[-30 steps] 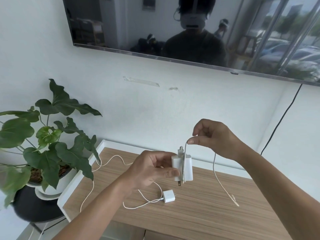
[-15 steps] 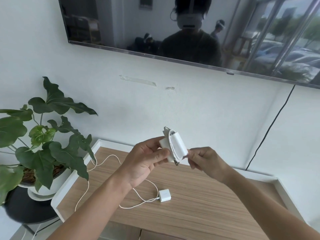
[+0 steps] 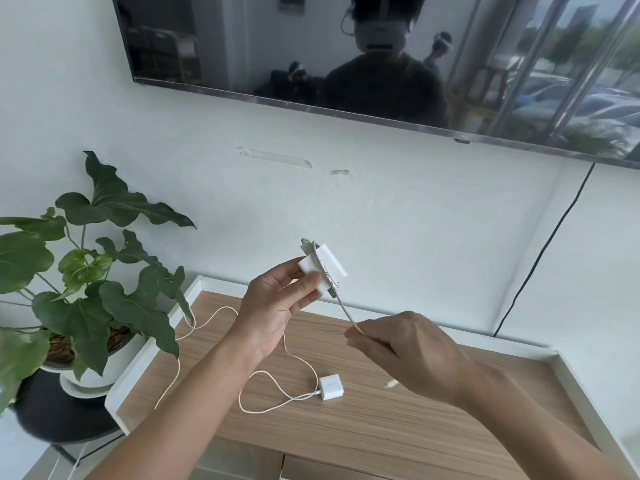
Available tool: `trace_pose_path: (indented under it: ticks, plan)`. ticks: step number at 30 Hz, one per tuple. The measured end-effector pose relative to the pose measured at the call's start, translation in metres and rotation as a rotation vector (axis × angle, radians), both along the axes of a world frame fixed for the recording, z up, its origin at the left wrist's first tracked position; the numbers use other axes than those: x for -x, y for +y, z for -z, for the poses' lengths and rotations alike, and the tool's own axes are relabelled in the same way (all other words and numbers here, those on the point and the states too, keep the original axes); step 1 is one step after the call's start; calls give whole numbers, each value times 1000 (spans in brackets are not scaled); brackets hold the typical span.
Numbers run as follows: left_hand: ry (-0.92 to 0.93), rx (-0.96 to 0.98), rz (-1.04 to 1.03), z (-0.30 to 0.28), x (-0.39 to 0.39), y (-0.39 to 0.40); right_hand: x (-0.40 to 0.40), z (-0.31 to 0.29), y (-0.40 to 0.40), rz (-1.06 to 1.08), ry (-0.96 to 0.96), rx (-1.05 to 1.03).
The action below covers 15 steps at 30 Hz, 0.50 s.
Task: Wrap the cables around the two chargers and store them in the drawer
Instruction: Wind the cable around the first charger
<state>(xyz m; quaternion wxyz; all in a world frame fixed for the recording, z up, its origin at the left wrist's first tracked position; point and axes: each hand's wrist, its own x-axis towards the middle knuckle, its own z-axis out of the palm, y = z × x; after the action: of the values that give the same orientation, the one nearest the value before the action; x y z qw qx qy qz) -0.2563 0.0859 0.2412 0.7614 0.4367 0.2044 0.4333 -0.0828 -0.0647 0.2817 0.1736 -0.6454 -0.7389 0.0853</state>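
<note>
My left hand (image 3: 277, 308) holds a white charger (image 3: 322, 270) up above the cabinet top, tilted, with its cable wound around the body. The free run of that cable (image 3: 344, 310) drops from the charger's lower end to my right hand (image 3: 408, 355), which pinches it lower and to the right. The cable's plug tip (image 3: 389, 383) pokes out below that hand. A second, smaller white charger (image 3: 331, 388) lies flat on the wooden top (image 3: 415, 431), and its long loose cable (image 3: 207, 327) snakes left and over the edge.
A potted plant (image 3: 90, 271) with broad leaves stands at the left on a dark stool, close to the cabinet's white rim (image 3: 145, 362). A wall-mounted screen (image 3: 346, 57) hangs above. A black cord (image 3: 540, 258) runs down the wall at right. Drawer fronts (image 3: 311, 469) show at the bottom edge.
My right hand has moved down and to the right, away from the charger, drawing the cable's free end out taut. The left hand keeps the charger raised.
</note>
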Motion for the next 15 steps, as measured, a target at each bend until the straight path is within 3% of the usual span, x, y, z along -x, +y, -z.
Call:
trace_pose_path:
  ticks: [7,15]
  plan:
    - [150,-161,-40,2,-1,4,2,-21,-9,-82,-278,-87]
    - [436,-438,-103,5,3,9,-4,-44,-5,-97,-313,-138]
